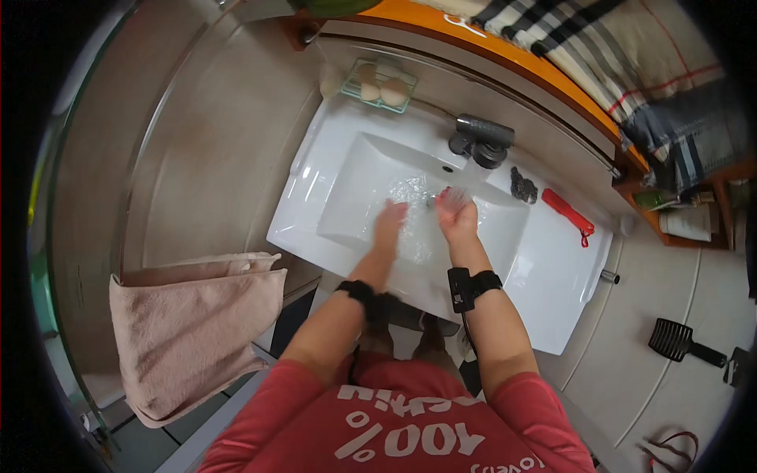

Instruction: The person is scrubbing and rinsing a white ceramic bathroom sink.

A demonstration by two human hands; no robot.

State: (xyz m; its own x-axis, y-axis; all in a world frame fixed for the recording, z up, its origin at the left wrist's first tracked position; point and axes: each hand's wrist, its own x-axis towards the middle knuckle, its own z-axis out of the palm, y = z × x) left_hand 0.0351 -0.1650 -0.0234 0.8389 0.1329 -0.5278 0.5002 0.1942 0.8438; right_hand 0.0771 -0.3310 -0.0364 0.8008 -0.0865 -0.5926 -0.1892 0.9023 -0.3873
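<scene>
Water runs from a dark grey faucet (488,142) into a white rectangular washbasin (349,201). My right hand (458,219) is under the stream, palm upward with curled fingers. Something red or pink shows at its fingertips, but splashing water hides whether that is an object. To its left, my left hand (391,217) hovers over the wet bowl, blurred by motion, with nothing visible in it. Black straps with small devices circle both wrists. Rippling water covers the bottom of the bowl around the drain.
A wire soap rack (381,88) holds several pale rounded pieces behind the basin. On the right rim lie a dark mesh-like item (523,186) and a red-handled item (568,211). A pink towel (195,337) hangs left. An orange shelf (408,15) and a black hairbrush (686,344) are nearby.
</scene>
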